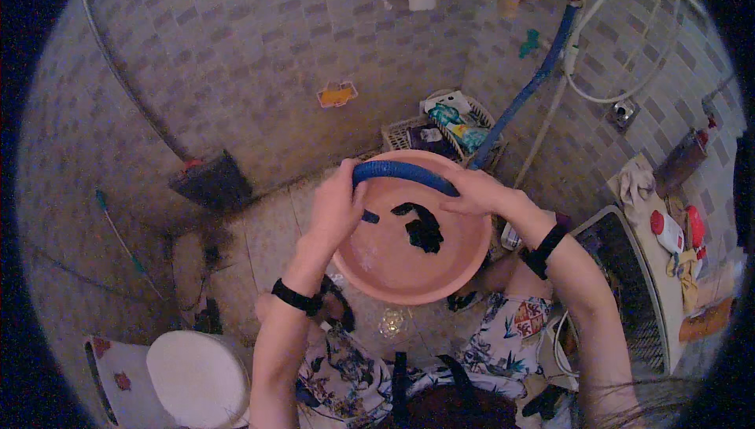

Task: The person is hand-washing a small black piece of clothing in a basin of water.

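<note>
A blue corrugated hose [407, 170] arches over the far side of a pink plastic basin [413, 293] on the tiled floor. My left hand [339, 199] grips the hose near its end, which points down into the basin. My right hand [475, 192] holds the same hose farther along, above the basin's right rim. From there the hose goes on behind my right hand and up to a pipe on the wall. A dark wet-looking cloth item [423, 231] lies on the bottom of the basin; its exact kind cannot be told.
Plastic baskets [398, 137] with packets stand against the back wall. A long-handled dustpan [212, 184] is at the left, above a toilet with a white lid [197, 379]. To the right, a counter [655, 287] bears bottles and cloths. A floor drain [392, 323] lies just before the basin.
</note>
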The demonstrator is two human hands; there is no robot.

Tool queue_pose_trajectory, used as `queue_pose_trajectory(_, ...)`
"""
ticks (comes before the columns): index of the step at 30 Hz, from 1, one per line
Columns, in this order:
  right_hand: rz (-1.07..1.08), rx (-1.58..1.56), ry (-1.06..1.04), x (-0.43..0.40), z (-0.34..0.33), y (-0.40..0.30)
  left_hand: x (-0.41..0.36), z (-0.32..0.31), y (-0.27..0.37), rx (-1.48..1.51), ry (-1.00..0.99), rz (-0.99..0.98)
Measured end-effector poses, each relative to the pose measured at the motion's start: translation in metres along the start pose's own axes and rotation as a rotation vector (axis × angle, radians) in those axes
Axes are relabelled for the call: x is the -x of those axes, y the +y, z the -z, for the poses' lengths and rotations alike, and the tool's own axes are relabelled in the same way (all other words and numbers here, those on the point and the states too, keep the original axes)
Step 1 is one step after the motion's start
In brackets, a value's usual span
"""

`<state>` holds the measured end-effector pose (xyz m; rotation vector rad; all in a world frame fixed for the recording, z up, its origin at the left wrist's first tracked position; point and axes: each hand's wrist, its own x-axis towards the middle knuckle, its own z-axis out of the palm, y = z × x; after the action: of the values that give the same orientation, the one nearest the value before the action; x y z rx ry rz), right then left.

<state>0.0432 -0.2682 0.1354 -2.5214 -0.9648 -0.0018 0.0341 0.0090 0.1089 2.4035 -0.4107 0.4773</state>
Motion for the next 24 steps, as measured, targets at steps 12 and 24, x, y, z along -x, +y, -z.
queue_pose_trajectory(12,-0.220,0.083,0.124,0.000,0.041,0.035,0.012,-0.005,-0.030,-0.091,-0.101,0.086)
queue_pose_trajectory(24,0.121,0.187,0.264,-0.027,0.092,-0.017,0.001,-0.025,-0.031,-0.083,-0.186,0.156)
